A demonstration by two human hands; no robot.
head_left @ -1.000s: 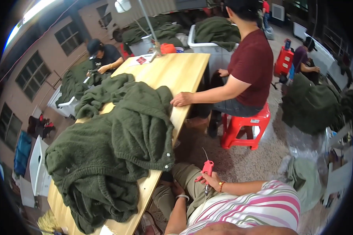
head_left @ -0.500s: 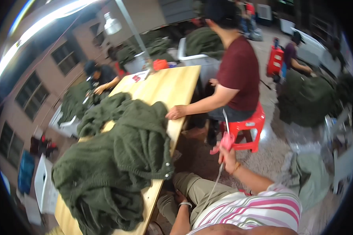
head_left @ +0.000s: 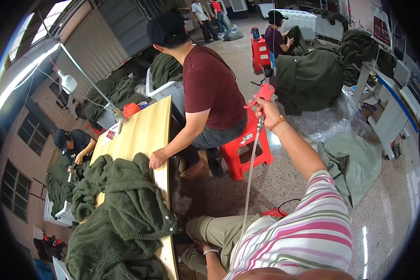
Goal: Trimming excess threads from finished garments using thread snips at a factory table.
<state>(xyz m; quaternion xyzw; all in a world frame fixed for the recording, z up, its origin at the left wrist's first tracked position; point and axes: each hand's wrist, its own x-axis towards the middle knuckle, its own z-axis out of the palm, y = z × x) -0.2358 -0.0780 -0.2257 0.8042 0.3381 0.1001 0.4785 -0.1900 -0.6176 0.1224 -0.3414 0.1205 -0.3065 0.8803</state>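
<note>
My right fingers (head_left: 265,108) wrap the red air gun (head_left: 266,92), raised right of the tabletop (head_left: 142,125) | My left fingers (head_left: 199,245), against my trousers (head_left: 214,227): grip I cannot tell | Looks light, stiff; hose (head_left: 248,196) likely tugs; best held by the handle

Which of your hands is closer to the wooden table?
Left. The left hand is close beside the wooden table; the right hand is farther away, stretched forward, holding a red air gun.

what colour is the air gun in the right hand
The air gun in the right hand is mostly pinkish red, best seen in the head view.
</note>
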